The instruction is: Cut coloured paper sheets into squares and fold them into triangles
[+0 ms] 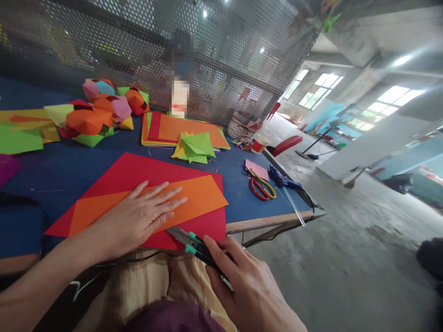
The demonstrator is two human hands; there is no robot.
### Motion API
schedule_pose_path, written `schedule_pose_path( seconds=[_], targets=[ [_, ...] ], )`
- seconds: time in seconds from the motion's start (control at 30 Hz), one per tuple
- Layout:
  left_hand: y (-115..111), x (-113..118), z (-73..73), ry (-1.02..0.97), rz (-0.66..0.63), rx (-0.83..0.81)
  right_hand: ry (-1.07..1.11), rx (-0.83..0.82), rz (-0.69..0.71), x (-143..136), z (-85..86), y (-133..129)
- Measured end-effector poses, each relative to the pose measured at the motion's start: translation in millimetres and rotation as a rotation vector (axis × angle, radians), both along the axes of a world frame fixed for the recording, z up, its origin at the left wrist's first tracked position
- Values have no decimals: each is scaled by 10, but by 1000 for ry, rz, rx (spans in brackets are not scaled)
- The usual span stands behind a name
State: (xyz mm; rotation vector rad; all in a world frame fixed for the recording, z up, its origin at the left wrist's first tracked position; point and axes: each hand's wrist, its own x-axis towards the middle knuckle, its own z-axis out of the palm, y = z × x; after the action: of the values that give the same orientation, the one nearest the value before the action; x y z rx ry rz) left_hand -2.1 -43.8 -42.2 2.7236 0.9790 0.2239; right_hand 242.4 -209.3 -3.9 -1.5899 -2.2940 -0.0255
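Note:
My left hand lies flat with fingers spread on a strip of orange paper, pressing it down. Under the strip is a larger sheet of red paper, reaching to the table's near edge. My right hand is wrapped round a black utility knife with green parts. Its blade points up and left, its tip close to the lower edge of the orange paper by my left fingers; whether it touches the paper I cannot tell.
Folded paper shapes and a stack of coloured sheets with green folded pieces stand behind. To the right lie red-and-yellow scissors, a blue glue gun and a clear stick. A perforated metal panel rises behind the table.

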Motion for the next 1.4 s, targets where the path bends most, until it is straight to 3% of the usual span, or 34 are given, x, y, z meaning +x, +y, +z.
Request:
schedule_pose_path(
  seconds=[0.63,0.7,0.9,1.1,1.4],
  targets=[
    [-37,38,74,20,23,-35,-15,-52,5,-43,-56,-34],
    [-41,27,111,8,82,-28,-11,-54,5,-40,-54,-33],
    [14,-153,326,157,518,87,-3,18,11,-50,-62,-18],
    [87,-224,511,186,562,-18,-31,33,-6,-60,-43,-9],
    [125,-147,584,175,561,-63,-46,30,-9,-41,26,13]
  ],
)
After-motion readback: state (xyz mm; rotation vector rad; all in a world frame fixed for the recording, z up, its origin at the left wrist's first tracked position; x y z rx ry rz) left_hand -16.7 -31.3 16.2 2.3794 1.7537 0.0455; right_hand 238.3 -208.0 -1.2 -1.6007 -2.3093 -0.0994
